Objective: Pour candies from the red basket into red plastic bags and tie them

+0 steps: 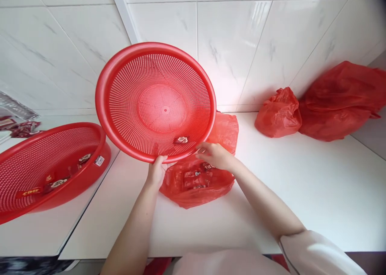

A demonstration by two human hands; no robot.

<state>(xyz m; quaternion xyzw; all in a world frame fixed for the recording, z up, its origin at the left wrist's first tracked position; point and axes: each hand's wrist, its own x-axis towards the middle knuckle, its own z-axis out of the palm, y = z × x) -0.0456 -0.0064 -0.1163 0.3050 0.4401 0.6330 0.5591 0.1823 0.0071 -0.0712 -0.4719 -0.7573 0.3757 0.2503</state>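
A red plastic strainer basket [132,52] is tipped on its side, its open mouth facing me. My left hand [157,172] is closed on the lower rim, thumb inside. One small dark red wrapped packet [181,140] lies inside near the lower right rim. My right hand [215,154] is by that rim, fingers stretched and slightly apart, with nothing visible in them. I cannot tell whether its fingertips touch the rim. Below both hands a red plastic bag [187,198] lies open on the white table, and several wrapped packets [196,179] show inside it.
A second red strainer basket [101,144] with several packets stands at left. Two red plastic bags, a small knotted one [279,114] and a larger one [340,102], rest against the tiled wall at right. More dark red packets [24,128] lie at far left. A seam crosses the table.
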